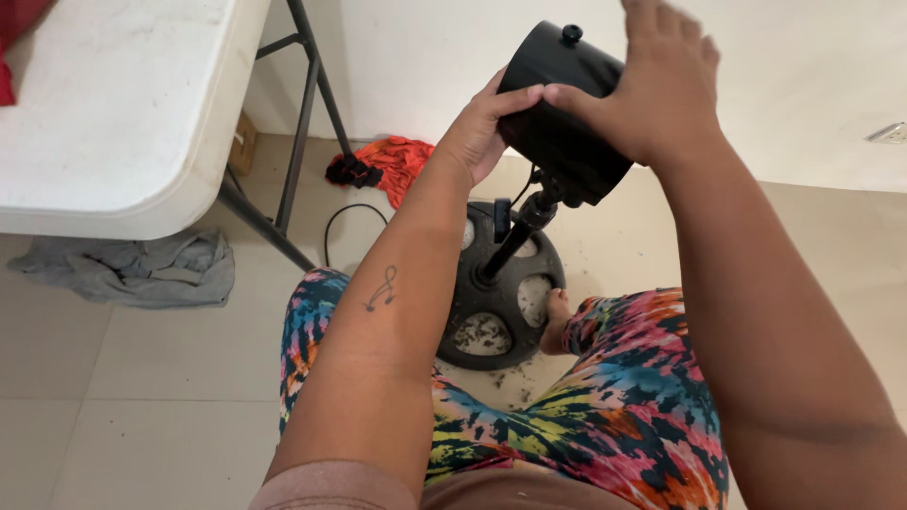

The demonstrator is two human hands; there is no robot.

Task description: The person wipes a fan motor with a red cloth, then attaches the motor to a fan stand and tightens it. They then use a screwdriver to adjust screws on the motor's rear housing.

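I see my left hand (477, 132) and right hand (661, 90) gripping a black fan motor housing (557, 123) atop its pole (510, 247), above the round black base (501, 316) on the tiled floor (142, 378).
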